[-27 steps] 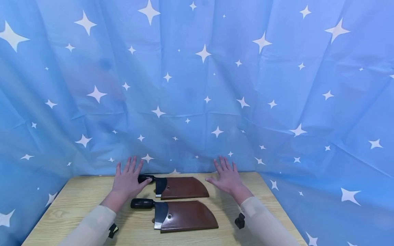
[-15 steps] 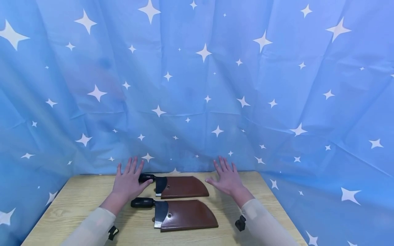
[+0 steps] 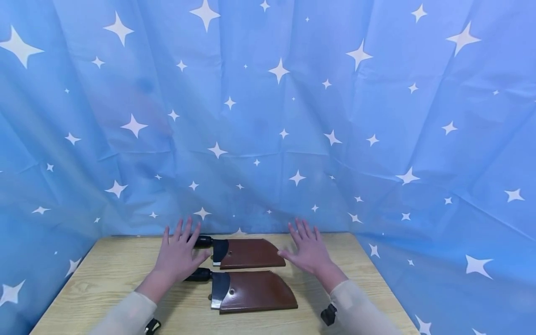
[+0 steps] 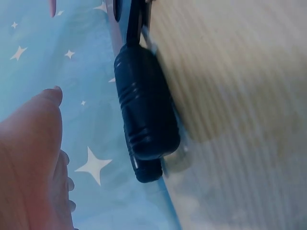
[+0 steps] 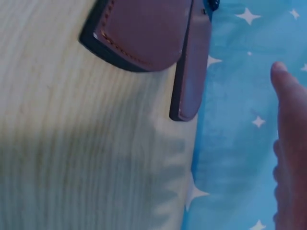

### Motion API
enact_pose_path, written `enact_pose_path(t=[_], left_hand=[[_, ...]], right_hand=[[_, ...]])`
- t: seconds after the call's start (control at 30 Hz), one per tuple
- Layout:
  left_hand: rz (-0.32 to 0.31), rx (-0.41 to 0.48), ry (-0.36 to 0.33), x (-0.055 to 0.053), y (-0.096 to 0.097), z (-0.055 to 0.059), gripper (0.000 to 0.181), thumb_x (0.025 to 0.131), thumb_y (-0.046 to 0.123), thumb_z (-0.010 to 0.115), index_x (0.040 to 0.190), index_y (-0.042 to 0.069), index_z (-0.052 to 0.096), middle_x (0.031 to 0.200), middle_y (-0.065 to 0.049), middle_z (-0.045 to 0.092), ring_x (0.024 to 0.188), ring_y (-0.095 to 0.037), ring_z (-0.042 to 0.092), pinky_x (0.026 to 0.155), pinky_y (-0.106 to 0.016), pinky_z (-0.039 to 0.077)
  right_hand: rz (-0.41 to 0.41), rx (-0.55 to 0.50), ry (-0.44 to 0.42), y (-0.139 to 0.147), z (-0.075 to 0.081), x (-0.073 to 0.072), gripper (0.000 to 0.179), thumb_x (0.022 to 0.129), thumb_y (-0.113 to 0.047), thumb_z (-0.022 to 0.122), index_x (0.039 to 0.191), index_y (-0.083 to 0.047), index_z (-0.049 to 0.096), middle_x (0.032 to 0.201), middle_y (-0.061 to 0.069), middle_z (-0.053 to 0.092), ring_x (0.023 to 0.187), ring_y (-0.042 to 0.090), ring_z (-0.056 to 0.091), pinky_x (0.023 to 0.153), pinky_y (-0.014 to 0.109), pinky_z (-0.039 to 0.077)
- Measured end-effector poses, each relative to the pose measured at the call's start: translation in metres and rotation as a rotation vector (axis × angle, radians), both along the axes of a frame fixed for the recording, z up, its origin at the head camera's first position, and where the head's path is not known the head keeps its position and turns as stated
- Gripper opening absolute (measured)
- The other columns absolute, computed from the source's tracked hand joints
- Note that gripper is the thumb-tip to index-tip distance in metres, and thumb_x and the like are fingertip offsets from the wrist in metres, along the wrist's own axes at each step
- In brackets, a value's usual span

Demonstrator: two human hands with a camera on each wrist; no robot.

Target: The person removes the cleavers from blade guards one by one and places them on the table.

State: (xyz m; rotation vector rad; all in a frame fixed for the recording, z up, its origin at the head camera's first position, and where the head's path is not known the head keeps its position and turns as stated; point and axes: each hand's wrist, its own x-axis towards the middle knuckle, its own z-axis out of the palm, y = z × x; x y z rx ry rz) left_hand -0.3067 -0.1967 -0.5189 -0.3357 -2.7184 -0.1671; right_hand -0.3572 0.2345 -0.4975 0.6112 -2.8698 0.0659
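Both hands hover flat over a pale wood table, fingers straight and spread, grasping nothing. Left hand sits above the black handles of two cleavers; right hand is at the rounded ends of their brown sheaths. Between the hands lie the far cleaver and, nearer the person, the near cleaver, parallel and just apart, each blade in its sheath with a strip of steel showing by the handle. A blue curtain printed with white stars hangs behind and to both sides of the table, closing it in. The left wrist view alone shows a ribbed black handle lying beside the thumb, not touched, with the curtain past it. The right wrist view alone shows the sheaths' stitched edge and the table grain close, the fingers clear of the leather. From the head view the left hand covers part of both handles. Pale sleeves reach to the wrists.
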Motion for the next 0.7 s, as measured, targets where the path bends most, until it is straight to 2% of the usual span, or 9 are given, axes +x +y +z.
enact_pose_path(t=[0.2,0.4,0.7], left_hand=[[-0.015,0.011,-0.031,0.008,0.004,-0.007,0.097,0.104,0.07,0.063,0.174,0.01,0.033,0.181,-0.022,0.017,0.166,-0.051,0.013,0.128,-0.077,0.004],[-0.033,0.035,-0.022,0.017,0.01,-0.01,0.096,0.103,0.07,0.064,0.173,0.01,0.037,0.18,-0.022,0.023,0.165,-0.052,0.018,0.127,-0.079,0.008],[-0.057,0.054,-0.041,0.025,0.014,-0.018,0.094,0.102,0.068,0.067,0.171,0.009,0.042,0.181,-0.021,0.022,0.165,-0.051,0.019,0.125,-0.08,0.008]], right_hand=[[0.024,-0.01,0.002,-0.005,-0.01,0.009,0.103,0.101,-0.082,0.052,0.177,-0.018,0.022,0.182,0.014,0.009,0.169,0.042,0.005,0.132,0.068,0.006],[0.055,0.007,-0.001,-0.008,-0.019,0.019,0.103,0.1,-0.083,0.052,0.177,-0.019,0.027,0.183,0.015,0.014,0.169,0.041,0.009,0.131,0.069,0.011],[0.109,-0.013,0.029,-0.015,-0.024,0.033,0.103,0.099,-0.084,0.053,0.174,-0.016,0.037,0.182,0.014,0.02,0.168,0.042,0.014,0.131,0.069,0.013]])
